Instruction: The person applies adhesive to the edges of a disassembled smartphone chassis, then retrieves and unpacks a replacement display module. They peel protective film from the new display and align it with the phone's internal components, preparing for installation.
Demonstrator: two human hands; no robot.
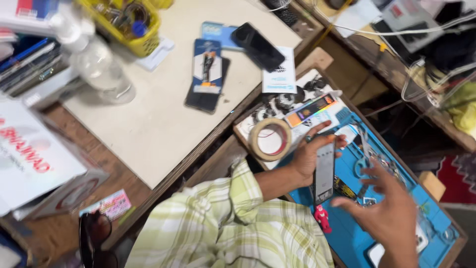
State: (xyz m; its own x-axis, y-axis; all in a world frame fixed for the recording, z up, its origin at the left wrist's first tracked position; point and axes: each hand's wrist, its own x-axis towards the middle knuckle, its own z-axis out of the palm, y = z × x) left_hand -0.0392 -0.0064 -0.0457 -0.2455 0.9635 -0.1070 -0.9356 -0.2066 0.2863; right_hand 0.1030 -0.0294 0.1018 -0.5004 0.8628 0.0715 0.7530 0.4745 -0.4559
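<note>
My left hand (308,156), reaching out of a pale green plaid sleeve, grips a slim dark phone (325,174) held upright on its edge above a blue work mat (353,238). A ring shows on one finger. My right hand (389,211) hovers just right of the phone's lower end with its fingers spread, blurred and holding nothing. A small red figure (322,219) lies on the mat right below the phone. Blue-handled scissors (361,161) lie on the mat beyond my right hand.
A roll of tape (270,139) and a shiny flat package (310,111) lie left of the mat. The beige board (148,129) carries a black phone (258,47), a boxed item on another phone (206,74), a water bottle (94,62) and a yellow basket (130,24). Sunglasses (94,234) sit at bottom left.
</note>
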